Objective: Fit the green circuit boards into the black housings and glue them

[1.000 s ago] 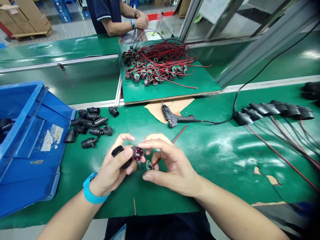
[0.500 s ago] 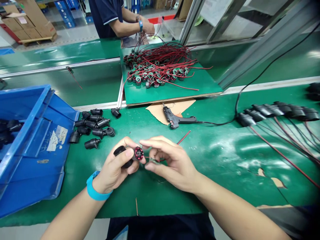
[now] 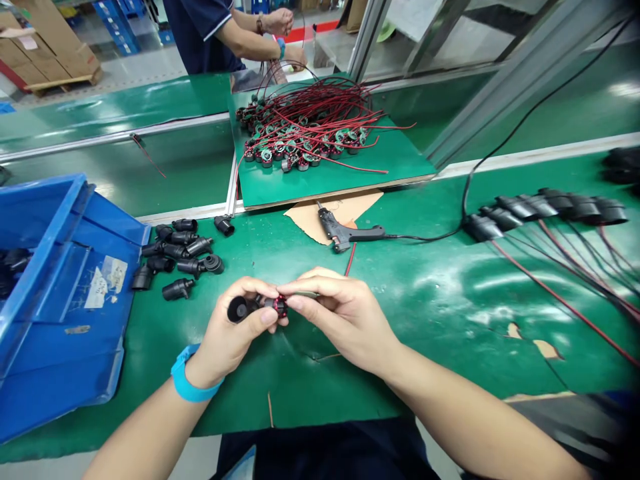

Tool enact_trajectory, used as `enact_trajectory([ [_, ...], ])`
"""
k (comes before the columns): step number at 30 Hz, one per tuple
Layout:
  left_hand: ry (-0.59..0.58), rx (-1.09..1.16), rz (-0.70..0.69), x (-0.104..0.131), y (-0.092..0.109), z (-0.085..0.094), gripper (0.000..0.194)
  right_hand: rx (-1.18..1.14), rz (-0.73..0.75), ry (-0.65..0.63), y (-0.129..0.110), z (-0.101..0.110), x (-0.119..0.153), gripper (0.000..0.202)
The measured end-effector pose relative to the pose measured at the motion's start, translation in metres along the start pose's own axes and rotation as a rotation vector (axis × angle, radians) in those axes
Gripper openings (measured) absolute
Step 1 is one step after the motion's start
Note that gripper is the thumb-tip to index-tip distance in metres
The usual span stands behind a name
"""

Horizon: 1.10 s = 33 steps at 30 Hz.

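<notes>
My left hand (image 3: pixel 227 337) is closed around a black plastic housing (image 3: pixel 240 309) with a round open mouth. A small round component (image 3: pixel 280 306) with a red-and-black rim sticks out past its fingertips. My right hand (image 3: pixel 353 323) meets it from the other side, thumb and fingers pinching a thin green circuit board (image 3: pixel 306 294) seen nearly edge-on. The fingertips of both hands come together at the round component. A red wire (image 3: pixel 351 261) runs up from behind my right hand. How board and component join is hidden by the fingers.
Black housings (image 3: pixel 183 248) lie left, beside a blue bin (image 3: pixel 107 313). A glue gun (image 3: pixel 345 232) rests on cardboard (image 3: pixel 300 217). Wired round parts (image 3: pixel 310 133) heap on a raised board (image 3: pixel 325 187). More housings with wires (image 3: pixel 520 208) line the right. A co-worker (image 3: pixel 200 33) stands opposite.
My right hand has moved in against the round component, and the board now appears edge-on at the fingertips. The black housing has turned its open mouth towards me. The co-worker's one hand has risen.
</notes>
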<state>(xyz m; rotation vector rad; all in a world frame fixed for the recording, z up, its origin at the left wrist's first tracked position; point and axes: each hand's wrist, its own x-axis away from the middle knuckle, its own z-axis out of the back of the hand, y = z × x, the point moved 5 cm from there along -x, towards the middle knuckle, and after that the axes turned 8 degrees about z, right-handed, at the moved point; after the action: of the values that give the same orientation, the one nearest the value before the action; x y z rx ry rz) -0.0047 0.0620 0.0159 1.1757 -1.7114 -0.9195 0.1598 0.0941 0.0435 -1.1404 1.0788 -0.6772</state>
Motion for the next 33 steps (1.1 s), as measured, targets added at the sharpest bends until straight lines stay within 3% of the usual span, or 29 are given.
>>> enact_trajectory([
  [7, 0.146, 0.016, -0.044, -0.005, 0.002, 0.006, 0.028, -0.017, 0.038, -0.032, 0.002, -0.009, 0.004, 0.024],
  [12, 0.173, -0.074, -0.110, -0.002, 0.001, 0.010, 0.023, 0.081, 0.124, -0.015, 0.000, -0.013, 0.007, 0.024],
  [17, 0.182, -0.119, -0.148, 0.000, 0.004, 0.006, 0.026, 0.094, 0.076, 0.026, 0.002, -0.010, 0.004, 0.016],
  [22, 0.102, -0.201, -0.158, -0.001, 0.008, -0.001, 0.031, 0.126, 0.005, 0.098, 0.012, -0.003, 0.000, 0.015],
  [28, 0.034, -0.487, -0.054, -0.002, -0.001, 0.006, 0.041, 0.476, 0.251, 0.042, -0.009, 0.016, -0.004, 0.012],
  [33, 0.008, -0.759, -0.160, -0.001, 0.003, 0.005, 0.017, 0.451, 0.207, 0.050, -0.023, 0.025, -0.006, 0.007],
])
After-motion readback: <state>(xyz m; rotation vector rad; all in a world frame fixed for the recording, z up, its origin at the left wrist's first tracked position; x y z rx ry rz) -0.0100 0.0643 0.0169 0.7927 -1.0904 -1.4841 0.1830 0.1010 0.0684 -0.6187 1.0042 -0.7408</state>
